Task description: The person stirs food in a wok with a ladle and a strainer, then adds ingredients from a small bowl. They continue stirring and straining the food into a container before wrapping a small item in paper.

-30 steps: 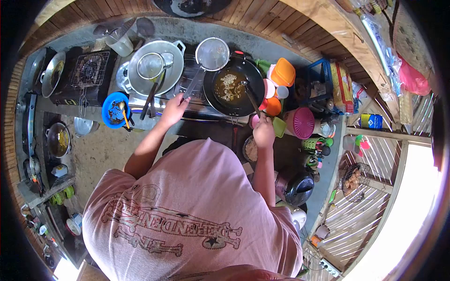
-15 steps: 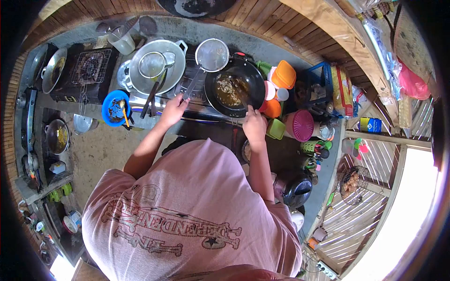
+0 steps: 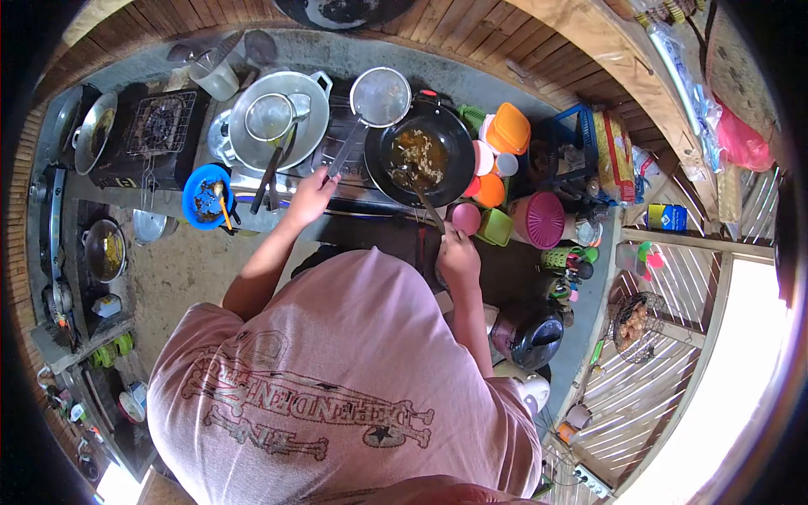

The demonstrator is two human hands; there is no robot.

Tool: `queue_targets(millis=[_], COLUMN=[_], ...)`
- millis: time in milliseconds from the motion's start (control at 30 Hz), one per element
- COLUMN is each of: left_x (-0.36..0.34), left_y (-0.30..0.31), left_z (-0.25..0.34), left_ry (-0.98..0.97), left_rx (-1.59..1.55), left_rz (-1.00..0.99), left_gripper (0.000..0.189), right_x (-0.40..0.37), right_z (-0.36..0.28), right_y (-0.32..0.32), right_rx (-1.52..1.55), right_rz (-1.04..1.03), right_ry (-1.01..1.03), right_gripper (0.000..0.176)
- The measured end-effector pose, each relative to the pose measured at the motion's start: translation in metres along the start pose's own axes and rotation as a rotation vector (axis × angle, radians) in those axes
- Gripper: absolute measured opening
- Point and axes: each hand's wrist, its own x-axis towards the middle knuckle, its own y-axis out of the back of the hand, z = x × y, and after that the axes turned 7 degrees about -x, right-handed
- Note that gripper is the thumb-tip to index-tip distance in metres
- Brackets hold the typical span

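Note:
My left hand point(image 3: 311, 200) is closed around the handle of a round mesh strainer point(image 3: 380, 97), whose bowl is held over the stove beside the wok. In my right hand point(image 3: 459, 255) is the wooden handle of a cooking spoon point(image 3: 429, 208). The spoon's head dips into the near left part of a black wok point(image 3: 459, 160). Inside the wok, pale chopped bits float in brownish oil point(image 3: 421, 157).
Left of the strainer stands a big aluminium pot point(image 3: 316, 139) with another strainer point(image 3: 269, 116) in it. A blue bowl point(image 3: 189, 189) sits near the counter's edge. Plastic containers, including an orange one point(image 3: 509, 128) and a pink-lidded one point(image 3: 539, 220), crowd the wok's right side.
My right hand has drawn back toward me, bringing the spoon's head from the wok's right side to its near left. The pale bits have shifted in the oil. My left hand stays put.

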Motion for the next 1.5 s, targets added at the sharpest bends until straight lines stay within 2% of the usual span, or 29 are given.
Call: queue_targets(millis=[233,333,400,500,567,667,733,833,1033,1167,1500], left_x=[0.001,0.003,0.003,0.003,0.001,0.000,0.001,-0.001,-0.005,-0.006,-0.011], left_y=[-0.001,-0.002,0.000,0.000,0.003,0.005,0.006,0.007,0.008,0.002,0.003], left_z=[0.003,-0.002,0.003,0.001,0.007,0.008,0.007,0.006,0.005,-0.008,-0.005], left_ry=[0.038,-0.059,0.061,-0.014,0.013,0.033,0.023,-0.037,0.038,-0.075,-0.055], left_rx=[0.021,-0.002,0.057,0.037,0.019,-0.006,-0.014,0.016,0.010,-0.033,-0.046], left_rz=[-0.049,-0.006,-0.059,-0.024,-0.027,-0.019,-0.006,0.008,-0.027,0.042,0.045], left_gripper=[0.031,0.029,0.030,0.030,0.029,0.029,0.029,0.028,0.030,0.027,0.026], right_x=[-0.016,-0.017,-0.016,-0.011,-0.007,0.002,0.013,0.030,0.058,0.076,0.075], right_z=[0.011,0.017,0.025,0.033,0.037,0.043,0.041,0.039,0.029,0.018,-0.015], right_y=[0.032,0.044,0.042,0.039,0.035,0.024,0.018,0.013,0.006,-0.003,0.007], right_rx=[-0.089,-0.090,-0.101,-0.087,-0.062,-0.066,-0.112,-0.132,-0.134,-0.148,-0.117], right_rz=[-0.091,-0.097,-0.085,-0.087,-0.101,-0.058,-0.038,-0.027,0.013,0.079,-0.045], right_ry=[-0.050,-0.073,-0.072,-0.101,-0.131,-0.104,-0.164,-0.167,-0.092,-0.032,0.035], right_gripper=[0.039,0.040,0.040,0.043,0.045,0.042,0.038,0.034,0.031,0.031,0.035])
